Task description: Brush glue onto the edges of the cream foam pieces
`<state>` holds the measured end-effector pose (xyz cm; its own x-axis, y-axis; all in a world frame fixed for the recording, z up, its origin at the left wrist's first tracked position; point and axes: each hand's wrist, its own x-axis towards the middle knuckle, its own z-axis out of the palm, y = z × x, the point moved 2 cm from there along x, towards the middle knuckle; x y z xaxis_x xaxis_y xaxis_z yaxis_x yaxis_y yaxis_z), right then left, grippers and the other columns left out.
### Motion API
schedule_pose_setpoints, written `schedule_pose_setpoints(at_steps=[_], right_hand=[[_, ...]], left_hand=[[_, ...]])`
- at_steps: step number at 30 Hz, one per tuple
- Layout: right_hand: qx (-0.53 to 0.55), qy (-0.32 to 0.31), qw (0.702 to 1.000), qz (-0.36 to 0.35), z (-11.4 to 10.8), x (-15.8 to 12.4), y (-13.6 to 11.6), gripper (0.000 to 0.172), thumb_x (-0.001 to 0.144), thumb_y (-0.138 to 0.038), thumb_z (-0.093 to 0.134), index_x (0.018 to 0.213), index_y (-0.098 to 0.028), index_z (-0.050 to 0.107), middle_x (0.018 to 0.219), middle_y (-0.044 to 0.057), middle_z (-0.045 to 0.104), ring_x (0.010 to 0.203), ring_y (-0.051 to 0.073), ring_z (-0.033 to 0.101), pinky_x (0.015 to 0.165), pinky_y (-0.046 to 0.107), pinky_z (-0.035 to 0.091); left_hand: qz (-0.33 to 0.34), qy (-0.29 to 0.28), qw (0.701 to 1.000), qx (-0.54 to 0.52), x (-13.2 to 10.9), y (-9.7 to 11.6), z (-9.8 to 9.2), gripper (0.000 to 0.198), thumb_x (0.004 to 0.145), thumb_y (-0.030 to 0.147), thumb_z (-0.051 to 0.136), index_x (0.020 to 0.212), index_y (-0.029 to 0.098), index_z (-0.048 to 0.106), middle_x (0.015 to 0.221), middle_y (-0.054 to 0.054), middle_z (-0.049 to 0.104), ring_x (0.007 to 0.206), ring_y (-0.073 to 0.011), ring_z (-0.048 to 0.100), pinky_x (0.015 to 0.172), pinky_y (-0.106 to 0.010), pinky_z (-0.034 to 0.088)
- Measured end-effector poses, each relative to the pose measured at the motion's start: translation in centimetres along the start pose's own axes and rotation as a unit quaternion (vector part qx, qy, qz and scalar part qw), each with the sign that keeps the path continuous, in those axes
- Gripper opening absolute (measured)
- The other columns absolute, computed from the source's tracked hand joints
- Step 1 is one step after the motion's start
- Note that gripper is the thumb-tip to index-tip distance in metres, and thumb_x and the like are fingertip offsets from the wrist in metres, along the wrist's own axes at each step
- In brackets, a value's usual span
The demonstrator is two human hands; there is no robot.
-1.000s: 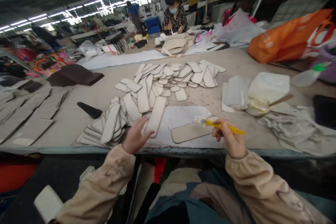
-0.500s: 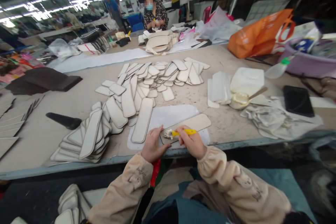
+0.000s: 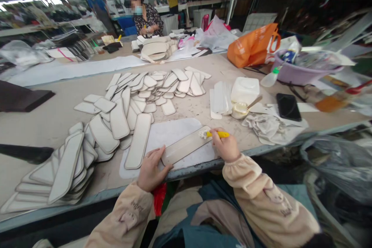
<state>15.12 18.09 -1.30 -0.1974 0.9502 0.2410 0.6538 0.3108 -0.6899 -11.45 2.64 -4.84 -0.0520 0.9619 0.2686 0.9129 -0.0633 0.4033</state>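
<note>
My right hand [image 3: 226, 145] is closed around the yellow handle of a small brush [image 3: 221, 134]. Its paste-covered bristles rest near the upper right end of a long, round-cornered beige panel [image 3: 187, 145]. A glossy wet film shows on the panel's left part. At that left end my left hand [image 3: 152, 166] lies with thumb and fingers spread, touching the panel's edge. Under the panel is a white sheet [image 3: 165, 130]. Another finished-edge panel [image 3: 138, 141] lies on the sheet's left side, beside a large heap of similar panels [image 3: 119, 118].
At right stand a tub of cream paste with a stick [image 3: 240, 110], a white jug [image 3: 245, 88], crumpled cloths [image 3: 266, 126] and a black phone [image 3: 288, 106]. Behind them are an orange bag [image 3: 250, 46] and a purple basin [image 3: 302, 73]. A masked co-worker [image 3: 148, 19] works across the table.
My right hand has moved the brush from the panel's left end to its right end, leaving a wet film. My left hand stays by the left end. The camera view has turned right.
</note>
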Motion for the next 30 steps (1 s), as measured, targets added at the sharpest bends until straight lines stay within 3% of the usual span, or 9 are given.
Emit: schedule_pose_setpoints(at_steps=[3, 5, 9, 14, 19, 24, 27, 30], right_hand=[[-0.143, 0.076, 0.981, -0.106, -0.6, -0.6, 0.0, 0.032, 0.094, -0.037, 0.044, 0.091, -0.017, 0.068, 0.071, 0.006, 0.07, 0.058, 0.016, 0.061, 0.055, 0.027, 0.035], [-0.201, 0.074, 0.963, -0.163, -0.4, -1.5, -0.7, 0.027, 0.093, -0.032, 0.046, 0.087, -0.017, 0.067, 0.066, 0.005, 0.068, 0.057, 0.015, 0.059, 0.053, 0.027, 0.031], [-0.244, -0.018, 0.929, -0.279, 1.4, -4.2, -3.6, 0.017, 0.089, -0.02, 0.049, 0.078, -0.018, 0.062, 0.062, 0.004, 0.062, 0.056, 0.015, 0.056, 0.051, 0.029, 0.027], [-0.15, -0.125, 0.92, -0.339, 4.0, -7.3, -8.0, 0.016, 0.088, -0.023, 0.049, 0.076, -0.019, 0.059, 0.064, 0.003, 0.062, 0.059, 0.016, 0.058, 0.051, 0.03, 0.03], [0.026, -0.173, 0.945, -0.275, 5.3, -7.5, -9.9, 0.024, 0.094, -0.026, 0.042, 0.082, -0.018, 0.062, 0.071, 0.003, 0.067, 0.066, 0.014, 0.063, 0.061, 0.026, 0.04], [0.169, -0.19, 0.962, -0.098, 5.0, -5.1, -7.2, 0.03, 0.095, -0.033, 0.04, 0.084, -0.019, 0.064, 0.07, 0.001, 0.066, 0.066, 0.012, 0.063, 0.063, 0.022, 0.044], [0.151, -0.137, 0.979, -0.007, 3.3, -2.6, -3.6, 0.031, 0.094, -0.037, 0.042, 0.083, -0.02, 0.065, 0.053, -0.004, 0.056, 0.05, 0.012, 0.056, 0.055, 0.022, 0.043], [0.053, -0.023, 0.998, -0.027, 1.2, -0.8, -1.0, 0.032, 0.094, -0.039, 0.042, 0.085, -0.019, 0.066, 0.064, 0.001, 0.065, 0.059, 0.015, 0.061, 0.059, 0.024, 0.044]], left_hand=[[0.007, 0.01, 1.0, 0.005, -0.2, -0.2, 0.2, 0.069, 0.079, 0.042, 0.067, 0.14, 0.017, 0.044, 0.125, -0.012, 0.063, 0.117, -0.03, 0.055, 0.1, -0.048, 0.047], [0.01, 0.018, 1.0, 0.007, -0.4, -0.3, 0.4, 0.07, 0.079, 0.043, 0.068, 0.14, 0.017, 0.045, 0.124, -0.012, 0.064, 0.117, -0.0301, 0.055, 0.1, -0.048, 0.048], [0.003, 0.031, 0.999, 0.008, -0.5, -0.4, 0.6, 0.071, 0.077, 0.044, 0.07, 0.138, 0.016, 0.047, 0.121, -0.013, 0.066, 0.116, -0.0305, 0.057, 0.099, -0.047, 0.049], [-0.001, 0.042, 0.999, 0.0, -0.5, -0.4, 0.7, 0.075, 0.074, 0.048, 0.072, 0.137, 0.015, 0.048, 0.118, -0.014, 0.067, 0.114, -0.0299, 0.059, 0.098, -0.045, 0.05], [-0.003, 0.044, 0.999, -0.016, -0.5, -0.5, 0.8, 0.071, 0.079, 0.044, 0.068, 0.14, 0.015, 0.045, 0.119, -0.014, 0.067, 0.113, -0.0276, 0.059, 0.098, -0.043, 0.05], [-0.011, 0.028, 0.999, -0.036, -0.5, -0.4, 0.7, 0.085, 0.07, 0.049, 0.076, 0.142, 0.017, 0.043, 0.121, -0.012, 0.067, 0.114, -0.0285, 0.058, 0.1, -0.044, 0.049], [-0.026, 0.02, 0.999, -0.037, -0.3, -0.2, 0.5, 0.082, 0.068, 0.046, 0.078, 0.138, 0.018, 0.047, 0.123, -0.011, 0.066, 0.115, -0.0288, 0.058, 0.1, -0.044, 0.049], [-0.032, 0.013, 0.999, -0.034, -0.3, 0.0, 0.3, 0.078, 0.069, 0.044, 0.078, 0.137, 0.018, 0.049, 0.123, -0.011, 0.065, 0.117, -0.0294, 0.057, 0.1, -0.045, 0.048]])
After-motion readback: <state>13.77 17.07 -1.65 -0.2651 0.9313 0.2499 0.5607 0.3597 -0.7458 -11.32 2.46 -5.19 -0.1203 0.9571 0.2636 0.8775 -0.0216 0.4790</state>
